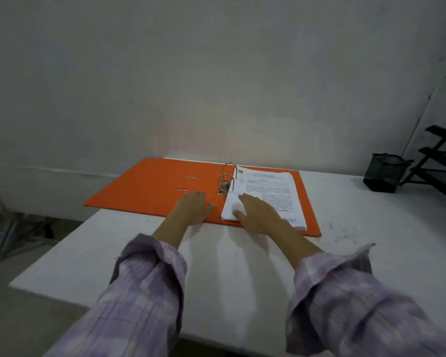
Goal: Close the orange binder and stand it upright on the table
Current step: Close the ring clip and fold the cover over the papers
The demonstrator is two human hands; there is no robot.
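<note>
Here, the flat orange cardboard lever-arch binder (152,186) lies fully open on the white table (242,266), its left cover spread out past the table's left edge and its right cover under a stack of printed white paper sheets (271,191); two metal arch rings (228,176) stand upright at the spine, closed through the sheets, with the metal lever clamp at their foot. The left hand (191,207) rests flat, palm down, on the orange cover just left of the rings, fingers spread loosely and gripping nothing; the right hand (260,215) lies flat on the near corner of the paper stack, fingers extended, pressing rather than holding. Both forearms wear rolled lilac plaid sleeves (150,287). At the far right of the table a black mesh pen holder (384,176) stands well apart from the binder, just beside a black tiered wire rack (440,161) that runs out of view; nothing stands between the hands and the binder, and nothing lies on the open left cover. A pale grey wall (216,73) rises behind the table. The top sheet carries a small round green-and-yellow emblem (240,171) at its upper left and blocks of printed text; the writing is too small and blurred to read.
</note>
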